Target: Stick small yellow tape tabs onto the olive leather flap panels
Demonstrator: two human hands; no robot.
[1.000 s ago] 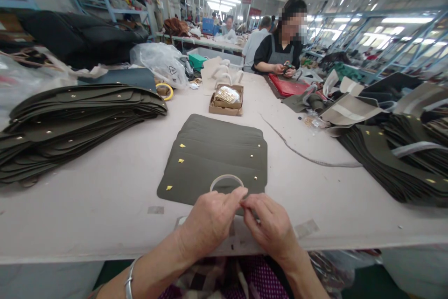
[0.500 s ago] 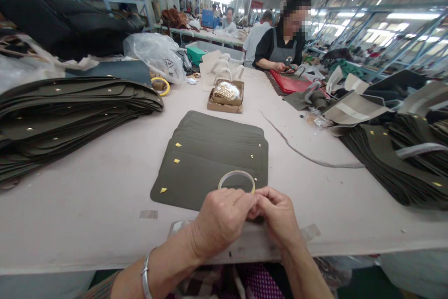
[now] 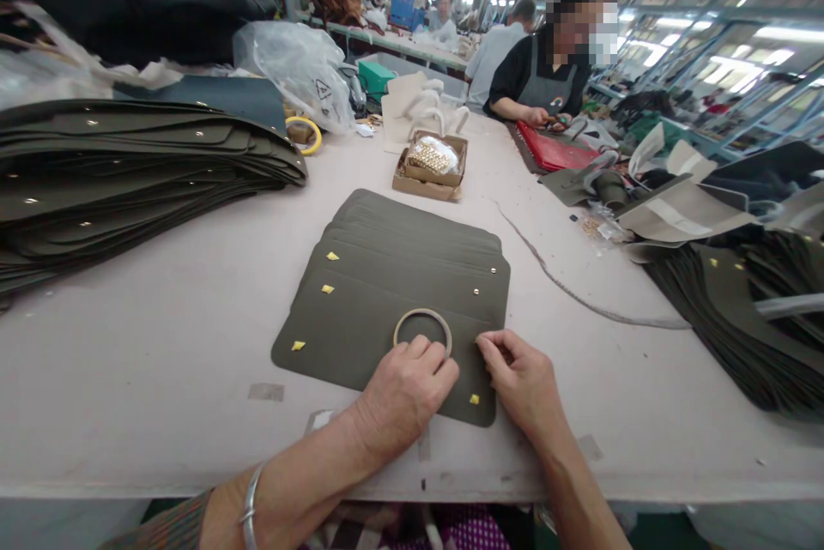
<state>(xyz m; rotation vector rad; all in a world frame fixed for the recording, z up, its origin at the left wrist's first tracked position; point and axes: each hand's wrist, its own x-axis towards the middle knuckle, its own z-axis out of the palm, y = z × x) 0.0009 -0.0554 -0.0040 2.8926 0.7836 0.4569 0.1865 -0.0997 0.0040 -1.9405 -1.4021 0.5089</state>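
My left hand (image 3: 410, 387) is closed around the lower edge of a narrow roll of tape (image 3: 423, 311), held over the front of a fanned stack of dark olive panels (image 3: 379, 335). To its right, my right hand (image 3: 521, 370) pinches with thumb and forefinger at the right side of the top panels. What lies between those fingertips is too small to make out. Small yellow tape pieces (image 3: 298, 346) mark the left side of the panels, and another yellow piece (image 3: 475, 399) sits near the front right corner. Small metal studs (image 3: 476, 292) show on the right side.
A cardboard box (image 3: 433, 168) of gold-coloured studs stands behind the stack. A thick pile of olive panels (image 3: 148, 155) lies left, with a yellow tape roll (image 3: 309, 135) beside it. More panels (image 3: 721, 318) and a cord (image 3: 579, 301) lie right. A co-worker (image 3: 547, 61) handles a red piece (image 3: 557, 147).
My hands, together before, are now apart: the left with the tape roll has shifted slightly left, the right has moved to the panels' right side. The front right yellow piece has come into view.
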